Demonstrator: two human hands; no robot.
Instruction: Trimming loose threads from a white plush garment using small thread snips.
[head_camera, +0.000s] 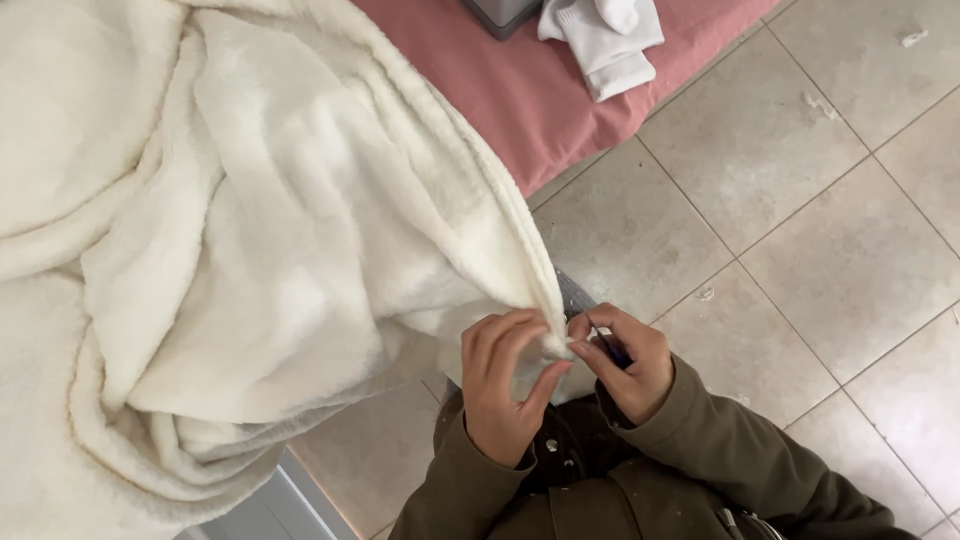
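Note:
A large fluffy white blanket (230, 230) hangs in folds from the left, narrowing to a corner in front of me. My left hand (502, 385) pinches that corner between thumb and fingers. My right hand (628, 362) touches the same corner from the right and grips a small dark tool (608, 348), thin and partly hidden by the fingers. Both arms wear olive-brown sleeves with bits of white fluff on them.
A pink-covered bed or cushion (520, 90) lies at the top, with folded white socks (607, 40) and a grey object (497, 14) on it. Beige floor tiles (800, 230) with scraps of white fluff fill the right side.

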